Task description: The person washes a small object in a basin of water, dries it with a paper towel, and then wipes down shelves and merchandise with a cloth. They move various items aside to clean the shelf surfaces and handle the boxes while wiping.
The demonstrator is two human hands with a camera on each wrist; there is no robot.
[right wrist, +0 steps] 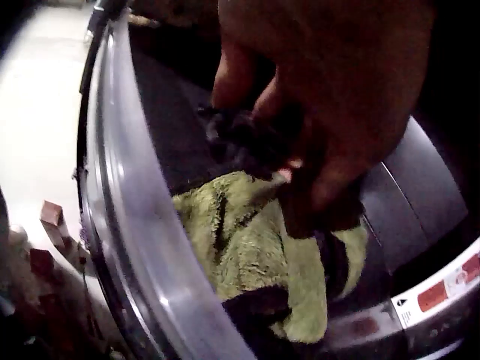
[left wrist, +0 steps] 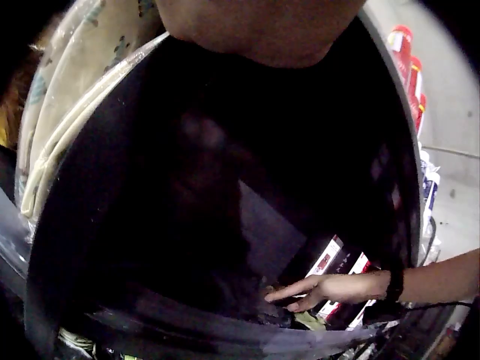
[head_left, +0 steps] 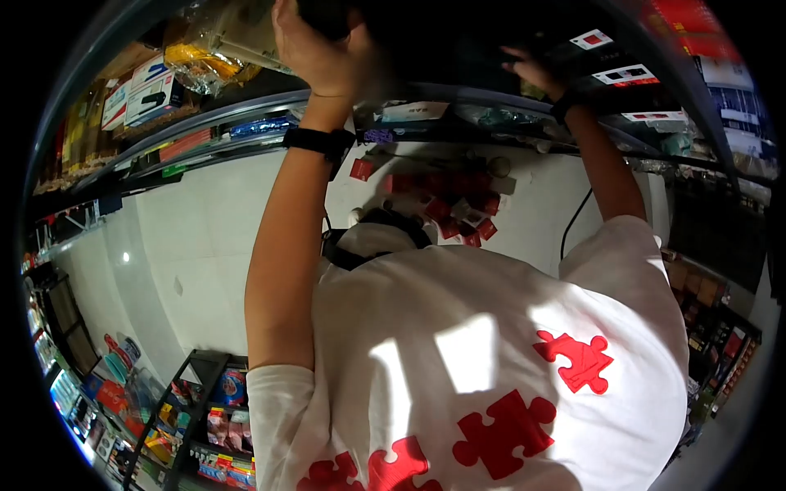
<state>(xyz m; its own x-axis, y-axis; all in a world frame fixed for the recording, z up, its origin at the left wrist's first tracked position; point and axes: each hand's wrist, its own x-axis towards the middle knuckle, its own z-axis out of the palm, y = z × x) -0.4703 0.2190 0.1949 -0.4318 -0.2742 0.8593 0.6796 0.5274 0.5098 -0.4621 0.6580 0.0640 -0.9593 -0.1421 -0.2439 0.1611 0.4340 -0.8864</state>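
Observation:
My left hand (head_left: 321, 53) reaches up to a dark shelf area at the top of the head view. Its fingers run out of frame there, with darkness between finger and thumb. In the left wrist view only the underside of this hand (left wrist: 270, 30) shows, over a large dark surface (left wrist: 202, 195). Further right, my right hand (head_left: 532, 74) is inside the shelf with its fingers toward the left. The right wrist view has its fingers curled down on a dark, crumpled part of a fluffy green cloth (right wrist: 247, 225).
A metal shelf edge (right wrist: 142, 217) runs along the front. White labels (head_left: 622, 74) line the right side. Boxed goods (head_left: 147, 94) and plastic-wrapped packs (head_left: 217, 57) sit at the left. Red boxes (head_left: 454, 209) are on the pale floor. Another stocked rack (head_left: 184, 417) stands at lower left.

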